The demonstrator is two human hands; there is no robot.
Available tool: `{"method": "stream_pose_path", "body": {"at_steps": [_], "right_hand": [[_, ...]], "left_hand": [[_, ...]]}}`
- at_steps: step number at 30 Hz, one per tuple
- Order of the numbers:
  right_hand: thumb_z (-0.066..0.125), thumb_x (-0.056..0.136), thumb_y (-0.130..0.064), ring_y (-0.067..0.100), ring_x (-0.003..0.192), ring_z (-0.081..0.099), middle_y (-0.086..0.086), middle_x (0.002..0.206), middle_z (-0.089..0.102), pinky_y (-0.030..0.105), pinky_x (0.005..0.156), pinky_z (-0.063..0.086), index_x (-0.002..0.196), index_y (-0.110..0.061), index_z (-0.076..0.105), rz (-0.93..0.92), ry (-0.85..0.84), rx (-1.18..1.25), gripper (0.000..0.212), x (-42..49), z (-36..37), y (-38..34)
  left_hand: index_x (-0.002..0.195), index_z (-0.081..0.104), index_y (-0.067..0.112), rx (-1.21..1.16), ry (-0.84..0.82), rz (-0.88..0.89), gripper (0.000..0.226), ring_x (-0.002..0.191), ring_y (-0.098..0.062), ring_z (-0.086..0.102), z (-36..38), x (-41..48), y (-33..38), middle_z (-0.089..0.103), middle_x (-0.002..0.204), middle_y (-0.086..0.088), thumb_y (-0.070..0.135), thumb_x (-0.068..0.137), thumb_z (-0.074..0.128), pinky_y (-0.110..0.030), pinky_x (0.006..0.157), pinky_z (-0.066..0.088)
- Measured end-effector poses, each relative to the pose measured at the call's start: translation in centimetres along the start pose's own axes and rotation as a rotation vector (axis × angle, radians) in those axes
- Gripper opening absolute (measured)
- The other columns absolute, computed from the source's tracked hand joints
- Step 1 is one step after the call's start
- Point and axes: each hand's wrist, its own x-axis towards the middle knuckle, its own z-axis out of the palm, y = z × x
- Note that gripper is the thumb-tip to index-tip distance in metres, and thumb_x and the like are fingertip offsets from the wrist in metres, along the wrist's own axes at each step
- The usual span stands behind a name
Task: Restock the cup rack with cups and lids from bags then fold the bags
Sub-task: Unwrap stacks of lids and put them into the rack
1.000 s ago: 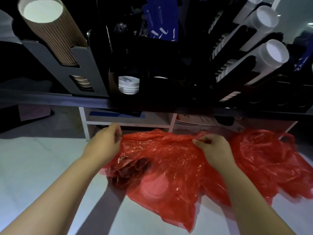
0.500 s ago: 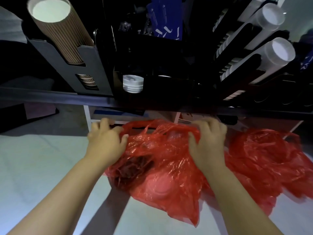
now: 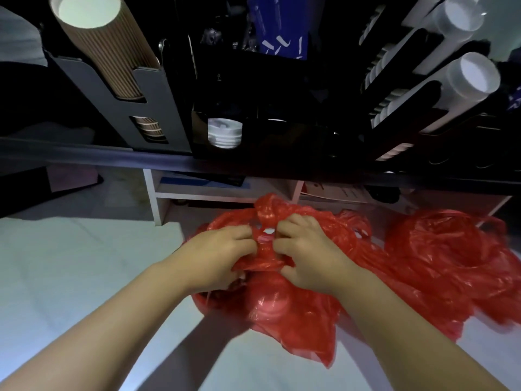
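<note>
A red plastic bag [image 3: 293,314] lies bunched on the pale floor in front of me. My left hand [image 3: 217,255] and my right hand [image 3: 310,252] are close together, both gripping the bag's gathered top, which sticks up between them. A second crumpled red bag [image 3: 451,258] lies just to the right, touching the first. Above stands the dark cup rack [image 3: 158,108]: a stack of ribbed brown cups [image 3: 104,43] at the left, white lids [image 3: 224,133] in the middle, white cup stacks [image 3: 456,86] at the right.
A dark counter edge [image 3: 112,158] runs across the view under the rack. Below it is a white shelf unit [image 3: 152,198] with papers and boxes. Blue packets [image 3: 277,29] stand at the rack's top middle. Pale floor [image 3: 70,263] stretches to the left.
My hands have come together from shoulder-width apart, gathering the bag's top edge into a bunch at the middle. The bag has gone from spread flat to crumpled.
</note>
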Motion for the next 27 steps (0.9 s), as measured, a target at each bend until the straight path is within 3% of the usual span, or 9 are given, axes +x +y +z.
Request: {"method": "stream_pose_path", "body": {"at_steps": [3,5,7,9,11,13,18,23,27], "right_hand": [[0.064,0.059,-0.027,0.024,0.084,0.055,-0.002,0.084,0.063,0.033,0.084,0.041,0.066,-0.015,0.064,-0.041,-0.098,-0.003,0.014,-1.3,0.1,0.1],[0.062,0.070,-0.037,0.021,0.070,0.058,-0.004,0.074,0.062,0.034,0.072,0.050,0.070,-0.017,0.063,0.022,-0.236,0.049,0.019,-2.2,-0.3,0.0],[0.050,0.078,-0.061,0.013,0.062,0.052,-0.010,0.067,0.056,0.031,0.061,0.044,0.072,-0.023,0.056,0.167,-0.325,0.104,0.038,-3.2,-0.7,0.3],[0.033,0.078,-0.077,0.008,0.066,0.055,-0.011,0.070,0.059,0.033,0.063,0.047,0.080,-0.025,0.057,0.347,-0.306,0.222,0.058,-4.1,-0.9,0.5],[0.034,0.083,-0.074,0.009,0.075,0.060,-0.011,0.080,0.064,0.035,0.072,0.050,0.094,-0.030,0.060,0.540,-0.216,0.373,0.052,-4.7,-0.6,0.8],[0.051,0.089,-0.057,0.011,0.084,0.060,-0.010,0.089,0.064,0.031,0.077,0.049,0.113,-0.031,0.057,0.659,-0.191,0.358,0.036,-4.8,0.0,1.1],[0.073,0.076,-0.050,0.019,0.125,0.048,-0.004,0.137,0.046,0.033,0.102,0.042,0.143,-0.028,0.036,0.655,-0.392,0.154,0.080,-4.9,0.9,1.1],[0.072,0.070,-0.060,0.026,0.128,0.034,-0.007,0.145,0.031,0.040,0.103,0.038,0.149,-0.030,0.022,0.584,-0.571,-0.046,0.098,-4.6,1.6,1.3],[0.068,0.070,-0.061,0.033,0.129,0.024,-0.004,0.145,0.029,0.047,0.110,0.022,0.148,-0.033,0.017,0.578,-0.673,-0.083,0.097,-4.5,2.1,1.9]], "left_hand": [[0.093,0.058,0.026,0.039,-0.063,0.032,0.022,0.085,-0.018,0.060,-0.1,-0.2,0.4,0.062,0.091,0.008,0.019,0.075,0.067,-0.027,0.061,0.045],[0.105,0.054,0.032,0.047,-0.178,-0.066,0.023,0.092,-0.016,0.057,-0.3,-0.5,0.3,0.062,0.098,0.009,0.040,0.084,0.059,-0.029,0.068,0.043],[0.108,0.056,0.034,0.024,-0.273,-0.149,0.037,0.090,-0.014,0.057,-0.6,-0.7,0.5,0.063,0.095,0.009,0.063,0.087,0.044,-0.030,0.073,0.044],[0.093,0.059,0.033,-0.094,-0.287,-0.228,0.043,0.080,-0.009,0.055,-0.5,-0.9,0.7,0.061,0.084,0.011,0.062,0.092,0.027,-0.027,0.071,0.040],[0.088,0.059,0.032,-0.029,-0.284,-0.262,0.045,0.079,-0.012,0.056,0.3,-0.7,0.7,0.060,0.079,0.010,0.055,0.096,0.022,-0.028,0.070,0.041],[0.112,0.059,0.034,0.084,-0.305,-0.296,0.034,0.091,-0.019,0.060,1.1,-0.2,0.7,0.065,0.096,0.006,0.049,0.097,0.033,-0.032,0.075,0.046],[0.144,0.027,0.033,0.099,-0.355,-0.299,0.072,0.112,-0.015,0.053,2.6,0.5,1.2,0.048,0.128,0.013,0.041,0.081,0.060,-0.028,0.073,0.046],[0.147,0.014,0.040,0.093,-0.286,-0.282,0.092,0.120,-0.017,0.035,3.8,0.6,0.7,0.029,0.144,0.017,0.050,0.072,0.067,-0.028,0.086,0.043],[0.146,0.010,0.045,0.079,-0.338,-0.339,0.096,0.133,-0.028,0.010,3.9,0.7,0.4,0.016,0.151,0.019,0.054,0.070,0.068,-0.042,0.111,0.016]]}}
